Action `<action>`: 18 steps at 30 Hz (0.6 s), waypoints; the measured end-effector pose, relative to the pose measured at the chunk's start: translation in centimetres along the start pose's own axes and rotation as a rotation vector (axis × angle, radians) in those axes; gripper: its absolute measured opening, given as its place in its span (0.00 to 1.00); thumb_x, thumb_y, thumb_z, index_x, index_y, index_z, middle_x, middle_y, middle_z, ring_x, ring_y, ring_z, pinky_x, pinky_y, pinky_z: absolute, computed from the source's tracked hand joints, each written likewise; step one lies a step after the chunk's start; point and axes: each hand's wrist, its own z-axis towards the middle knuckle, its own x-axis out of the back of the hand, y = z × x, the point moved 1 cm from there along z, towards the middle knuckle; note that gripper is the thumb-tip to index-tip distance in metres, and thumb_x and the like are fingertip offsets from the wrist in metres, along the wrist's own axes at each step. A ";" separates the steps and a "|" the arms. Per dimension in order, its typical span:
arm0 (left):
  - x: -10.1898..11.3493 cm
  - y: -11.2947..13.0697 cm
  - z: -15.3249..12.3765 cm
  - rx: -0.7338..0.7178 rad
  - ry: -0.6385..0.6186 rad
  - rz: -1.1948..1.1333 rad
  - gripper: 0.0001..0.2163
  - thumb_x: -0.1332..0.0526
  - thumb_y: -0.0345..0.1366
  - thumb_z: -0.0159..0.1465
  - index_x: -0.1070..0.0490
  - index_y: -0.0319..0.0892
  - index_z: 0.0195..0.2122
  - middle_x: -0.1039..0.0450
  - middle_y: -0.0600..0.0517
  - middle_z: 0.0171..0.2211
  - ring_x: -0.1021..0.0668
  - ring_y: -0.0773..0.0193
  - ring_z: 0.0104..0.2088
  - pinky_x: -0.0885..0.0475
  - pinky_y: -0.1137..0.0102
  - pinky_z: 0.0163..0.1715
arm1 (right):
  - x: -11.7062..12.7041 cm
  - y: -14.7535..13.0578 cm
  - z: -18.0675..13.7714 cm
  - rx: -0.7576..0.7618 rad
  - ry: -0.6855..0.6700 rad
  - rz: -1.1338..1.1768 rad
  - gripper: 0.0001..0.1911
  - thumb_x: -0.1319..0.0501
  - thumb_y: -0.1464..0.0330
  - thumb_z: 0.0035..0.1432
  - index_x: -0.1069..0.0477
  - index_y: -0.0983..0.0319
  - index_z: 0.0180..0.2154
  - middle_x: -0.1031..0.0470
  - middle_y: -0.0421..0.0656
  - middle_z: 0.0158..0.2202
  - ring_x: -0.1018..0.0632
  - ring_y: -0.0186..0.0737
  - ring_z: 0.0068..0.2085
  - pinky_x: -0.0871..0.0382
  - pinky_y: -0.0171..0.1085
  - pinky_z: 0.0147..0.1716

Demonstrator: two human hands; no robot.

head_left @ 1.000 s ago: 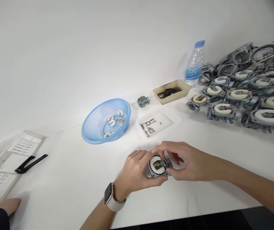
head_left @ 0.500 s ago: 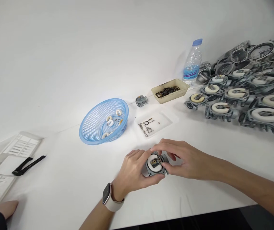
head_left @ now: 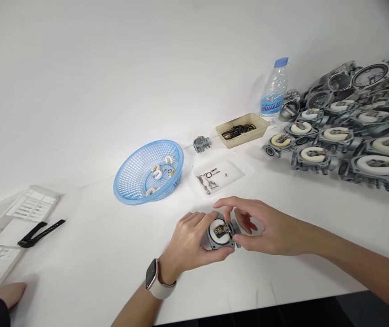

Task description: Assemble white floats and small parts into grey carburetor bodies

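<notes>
Since the earlier frame, the thumb of the right hand (head_left: 269,231) has drawn back slightly, widening its gap from the index finger. These 2 digits stand spread toward the 2 o'clock side of a grey, cast metal body (head_left: 219,233); firm contact cannot be told. The left hand (head_left: 189,243) clasps the body over the smooth white table (head_left: 112,281), thumb at 5 o'clock, fingers at 11 o'clock. A C-shaped white float (head_left: 222,240) faces upward within. From it, a shallow plastic tray (head_left: 230,184) lies at 12 o'clock; a round blue lattice basket (head_left: 129,175), at 10 o'clock.
</notes>
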 end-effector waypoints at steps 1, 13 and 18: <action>0.0 0.0 0.0 -0.002 0.000 0.001 0.27 0.33 0.54 0.61 0.34 0.47 0.55 0.21 0.52 0.37 0.20 0.56 0.34 0.26 0.60 0.37 | 0.0 0.0 0.0 -0.001 -0.007 0.005 0.32 0.38 0.72 0.58 0.39 0.50 0.62 0.29 0.39 0.44 0.31 0.31 0.30 0.29 0.33 0.31; 0.1 -0.1 0.0 -0.014 0.031 0.023 0.28 0.33 0.55 0.61 0.34 0.44 0.55 0.20 0.50 0.38 0.19 0.55 0.34 0.25 0.60 0.36 | -0.4 0.5 0.3 0.050 0.086 -0.096 0.31 0.38 0.75 0.56 0.37 0.49 0.60 0.34 0.42 0.53 0.30 0.32 0.34 0.30 0.35 0.34; 0.1 0.0 0.0 -0.034 0.035 0.018 0.26 0.34 0.55 0.61 0.33 0.45 0.54 0.20 0.50 0.38 0.20 0.56 0.33 0.26 0.61 0.35 | -0.4 0.0 0.1 -0.037 -0.006 -0.023 0.35 0.35 0.73 0.55 0.38 0.48 0.62 0.30 0.39 0.45 0.32 0.31 0.31 0.29 0.33 0.32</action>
